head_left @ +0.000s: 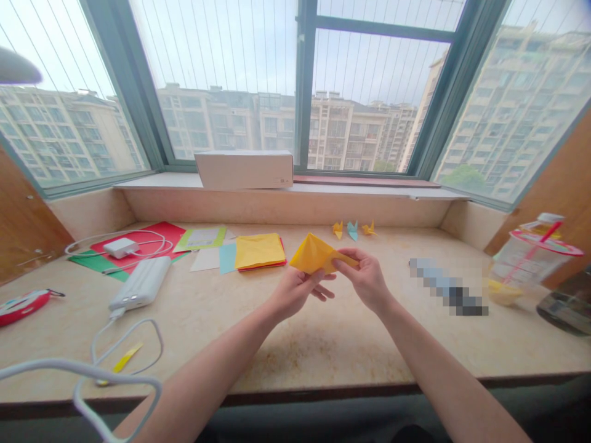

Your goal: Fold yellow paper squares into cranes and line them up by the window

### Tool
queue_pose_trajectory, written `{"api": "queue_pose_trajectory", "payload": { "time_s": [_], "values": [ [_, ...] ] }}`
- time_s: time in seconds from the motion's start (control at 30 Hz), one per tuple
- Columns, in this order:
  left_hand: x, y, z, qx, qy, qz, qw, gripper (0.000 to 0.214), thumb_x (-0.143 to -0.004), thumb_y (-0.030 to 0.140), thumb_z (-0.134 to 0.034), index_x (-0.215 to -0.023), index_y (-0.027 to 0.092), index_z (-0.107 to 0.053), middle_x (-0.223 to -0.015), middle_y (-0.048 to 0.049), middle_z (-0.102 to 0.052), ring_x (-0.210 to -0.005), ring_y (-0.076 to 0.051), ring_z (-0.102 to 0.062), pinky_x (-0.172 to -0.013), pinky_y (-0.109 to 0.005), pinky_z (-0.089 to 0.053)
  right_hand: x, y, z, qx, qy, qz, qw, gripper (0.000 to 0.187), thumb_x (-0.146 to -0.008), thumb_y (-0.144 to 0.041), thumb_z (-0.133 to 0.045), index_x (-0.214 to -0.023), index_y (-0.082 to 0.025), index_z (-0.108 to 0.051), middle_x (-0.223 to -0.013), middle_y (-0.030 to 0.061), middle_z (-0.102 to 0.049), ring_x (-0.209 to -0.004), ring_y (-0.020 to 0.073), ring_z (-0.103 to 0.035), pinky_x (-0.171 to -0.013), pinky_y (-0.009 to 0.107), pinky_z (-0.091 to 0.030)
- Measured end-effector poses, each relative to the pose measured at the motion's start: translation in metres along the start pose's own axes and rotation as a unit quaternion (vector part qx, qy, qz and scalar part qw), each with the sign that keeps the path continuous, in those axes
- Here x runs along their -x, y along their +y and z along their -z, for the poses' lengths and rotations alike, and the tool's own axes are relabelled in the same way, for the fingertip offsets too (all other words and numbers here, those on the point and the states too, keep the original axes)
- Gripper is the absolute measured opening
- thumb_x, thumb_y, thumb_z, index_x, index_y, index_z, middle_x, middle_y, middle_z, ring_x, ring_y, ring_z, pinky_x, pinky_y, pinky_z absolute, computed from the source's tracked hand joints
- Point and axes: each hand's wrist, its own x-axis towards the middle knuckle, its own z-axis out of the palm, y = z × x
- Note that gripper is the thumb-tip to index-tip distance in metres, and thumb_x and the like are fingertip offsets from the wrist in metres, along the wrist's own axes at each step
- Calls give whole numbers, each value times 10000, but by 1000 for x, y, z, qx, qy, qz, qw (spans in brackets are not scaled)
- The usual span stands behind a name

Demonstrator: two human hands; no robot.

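Head view: folded yellow paper (311,253) in left fingers (314,279), corner (349,261) between right fingers (343,268).

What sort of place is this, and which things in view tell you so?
Probably a window ledge in a home: large windows face apartment blocks, with folded-paper figures and a cup on the ledge.

Pixelation hides one object (446,288) on the bench (295,363). The left edge crops a red item (25,307). Print (282,181) on the box (242,171) is illegibly small.
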Motion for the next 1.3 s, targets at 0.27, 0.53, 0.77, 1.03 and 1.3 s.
{"api": "queue_pose_trajectory", "payload": {
  "time_s": [0.27, 0.53, 0.77, 1.03, 1.3],
  "values": [
    [3, 7, -2, -21, 8, 5, 1000, 411, -812, 457, -713, -1011, 98, -702, -1019, -174, -739, -633, -197, -727, -568, -282, -552, -4, 9, 1, -26, 24, 3, 999, 387, -704, -372, -832, -1018, -204, -681, -996, 63, -745, -907, 203, -702, -832, 344, -561],
    [1, 10, 0, 15, 65, -6, 998, 368, -812, 456, -711, -870, 93, -689, -806, -117, -736, -590, -183, -703, -564, -279, -540, -8, 10, 2, -77, 20, -27, 996, 417, -674, -406, -847, -994, -202, -672, -905, 59, -769, -860, 225, -727, -833, 385, -567],
    [-1, 8, 1, 25, 83, 19, 996, 403, -787, 470, -732, -872, 78, -697, -774, -118, -735, -536, -154, -674, -513, -246, -517, -4, 7, -1, -74, -1, -81, 994, 407, -653, -417, -859, -941, -175, -702, -886, 71, -786, -798, 207, -737, -773, 355, -577],
    [-4, 6, 6, 32, 109, 10, 993, 393, -797, 473, -719, -832, 83, -679, -781, -128, -739, -528, -153, -659, -506, -258, -507, -4, -2, 1, -20, -40, -73, 996, 425, -709, -555, -776, -840, -153, -730, -728, 72, -769, -646, 216, -743, -582, 309, -560],
    [3, 12, 6, 75, 39, 11, 996, 367, -804, 466, -718, -899, 116, -659, -855, -118, -737, -523, -143, -655, -493, -247, -493, -7, 16, -2, 19, -20, -21, 999, 441, -761, -600, -708, -866, -173, -682, -771, 59, -763, -687, 218, -739, -614, 329, -565]
  ]
}}
